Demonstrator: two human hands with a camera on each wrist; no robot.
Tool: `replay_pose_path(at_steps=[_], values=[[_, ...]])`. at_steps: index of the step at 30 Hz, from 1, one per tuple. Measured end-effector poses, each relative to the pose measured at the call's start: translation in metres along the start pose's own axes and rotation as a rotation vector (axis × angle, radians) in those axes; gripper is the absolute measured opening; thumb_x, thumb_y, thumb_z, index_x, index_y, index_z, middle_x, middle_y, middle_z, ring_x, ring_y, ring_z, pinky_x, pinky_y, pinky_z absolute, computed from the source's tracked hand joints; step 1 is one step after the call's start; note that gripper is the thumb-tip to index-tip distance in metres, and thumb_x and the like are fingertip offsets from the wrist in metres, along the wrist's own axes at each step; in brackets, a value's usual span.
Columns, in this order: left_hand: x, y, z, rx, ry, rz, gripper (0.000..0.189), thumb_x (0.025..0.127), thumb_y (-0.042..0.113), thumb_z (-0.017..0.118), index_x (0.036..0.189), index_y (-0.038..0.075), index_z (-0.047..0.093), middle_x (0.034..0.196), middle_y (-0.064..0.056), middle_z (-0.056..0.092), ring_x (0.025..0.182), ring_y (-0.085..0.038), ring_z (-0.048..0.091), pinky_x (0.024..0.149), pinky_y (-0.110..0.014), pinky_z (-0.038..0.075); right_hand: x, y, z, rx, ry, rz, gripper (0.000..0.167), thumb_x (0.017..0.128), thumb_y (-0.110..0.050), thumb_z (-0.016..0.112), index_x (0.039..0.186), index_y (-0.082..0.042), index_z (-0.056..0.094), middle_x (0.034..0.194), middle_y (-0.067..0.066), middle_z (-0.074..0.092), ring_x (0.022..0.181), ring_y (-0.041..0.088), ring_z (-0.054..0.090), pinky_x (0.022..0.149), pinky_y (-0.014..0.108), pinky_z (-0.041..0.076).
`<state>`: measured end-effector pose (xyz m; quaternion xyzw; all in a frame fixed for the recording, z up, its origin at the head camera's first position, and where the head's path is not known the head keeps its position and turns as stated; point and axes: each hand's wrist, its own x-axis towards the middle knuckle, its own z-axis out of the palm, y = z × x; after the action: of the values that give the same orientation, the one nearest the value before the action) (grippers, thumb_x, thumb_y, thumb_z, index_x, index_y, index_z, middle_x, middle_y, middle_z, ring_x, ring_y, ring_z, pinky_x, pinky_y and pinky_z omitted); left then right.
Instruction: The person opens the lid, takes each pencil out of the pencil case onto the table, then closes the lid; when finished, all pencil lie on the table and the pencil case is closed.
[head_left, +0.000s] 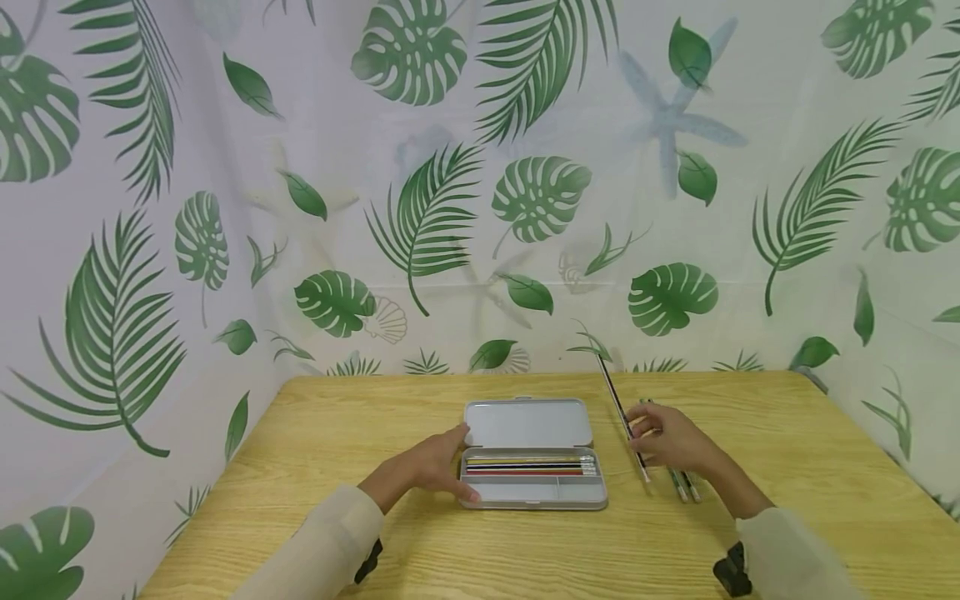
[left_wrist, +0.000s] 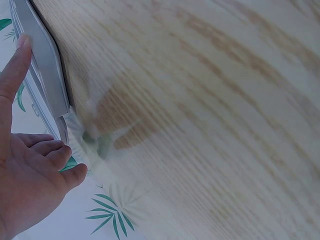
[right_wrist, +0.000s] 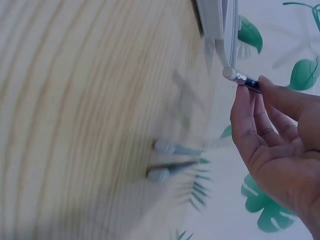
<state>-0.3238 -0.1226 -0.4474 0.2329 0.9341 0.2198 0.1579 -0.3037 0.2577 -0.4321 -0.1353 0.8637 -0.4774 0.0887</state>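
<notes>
Inside the open case [head_left: 517,492] lie several pencils [head_left: 525,467].

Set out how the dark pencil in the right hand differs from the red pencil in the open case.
The dark pencil is held up, pinched in the right hand; the red pencil lies in the pencil case. In the head view, the dark pencil's pale end points to the near side, the red pencil's to the right. Both are slim and straight.

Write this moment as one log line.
right hand: pinches dark eraser-tipped pencil; left hand: touches open pencil case; inside: several pencils; table: two other pencils
</notes>
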Motion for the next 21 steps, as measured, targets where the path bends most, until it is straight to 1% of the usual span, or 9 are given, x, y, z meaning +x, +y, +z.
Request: replay_pose_path(at_steps=[3, 8, 11, 13, 18, 21], values=[[0.0, 0.0, 0.0, 0.008, 0.003, 0.007, 0.117, 0.069, 0.045, 0.082, 0.151, 0.0, 0.013, 0.153, -0.018, 0.03, 0.14, -0.032, 0.033, 0.113, -0.046, 0.032, -0.007, 0.008, -0.01, 0.021, 0.017, 0.027, 0.046, 0.093, -0.005, 0.057, 0.131, 0.014, 0.039, 0.102, 0.022, 0.056, 0.084, 0.023, 0.062, 0.069, 0.04, 0.057], [0.001, -0.001, 0.001, 0.021, 0.007, 0.013, 0.117, 0.069, 0.045, 0.083, 0.151, -0.001, 0.014, 0.152, -0.018, 0.031, 0.139, -0.033, 0.034, 0.113, -0.046, 0.032, -0.018, 0.02, -0.025, 0.008, 0.048, 0.083, 0.048, 0.094, -0.007, 0.057, 0.133, 0.014, 0.038, 0.106, 0.024, 0.057, 0.085, 0.021, 0.063, 0.073, 0.04, 0.058], [0.001, -0.001, 0.001, 0.027, 0.008, 0.011, 0.117, 0.069, 0.046, 0.083, 0.151, -0.001, 0.014, 0.153, -0.019, 0.03, 0.14, -0.033, 0.033, 0.113, -0.046, 0.032, -0.022, 0.026, -0.032, -0.029, 0.065, 0.125, 0.047, 0.093, -0.007, 0.057, 0.131, 0.016, 0.04, 0.104, 0.023, 0.06, 0.084, 0.02, 0.064, 0.074, 0.041, 0.058], [0.002, -0.001, 0.001, 0.027, 0.008, 0.008, 0.117, 0.068, 0.046, 0.083, 0.151, -0.001, 0.014, 0.154, -0.018, 0.029, 0.14, -0.033, 0.032, 0.113, -0.046, 0.031, -0.024, 0.029, -0.035, -0.059, 0.074, 0.153, 0.046, 0.092, -0.005, 0.057, 0.129, 0.017, 0.042, 0.102, 0.023, 0.06, 0.082, 0.02, 0.064, 0.073, 0.041, 0.058], [0.003, -0.002, 0.001, 0.027, 0.011, 0.0, 0.118, 0.068, 0.046, 0.083, 0.151, -0.001, 0.014, 0.155, -0.018, 0.027, 0.141, -0.032, 0.031, 0.114, -0.045, 0.03, -0.025, 0.033, -0.039, -0.158, 0.1, 0.208, 0.041, 0.089, -0.005, 0.06, 0.122, 0.018, 0.051, 0.102, 0.029, 0.063, 0.08, 0.022, 0.067, 0.066, 0.038, 0.058], [0.003, -0.002, 0.001, 0.025, 0.013, 0.003, 0.118, 0.068, 0.046, 0.083, 0.151, -0.001, 0.014, 0.155, -0.018, 0.027, 0.141, -0.032, 0.03, 0.114, -0.045, 0.03, -0.025, 0.035, -0.039, -0.208, 0.136, 0.234, 0.039, 0.086, -0.006, 0.062, 0.117, 0.017, 0.055, 0.1, 0.029, 0.066, 0.076, 0.021, 0.068, 0.062, 0.036, 0.058]])
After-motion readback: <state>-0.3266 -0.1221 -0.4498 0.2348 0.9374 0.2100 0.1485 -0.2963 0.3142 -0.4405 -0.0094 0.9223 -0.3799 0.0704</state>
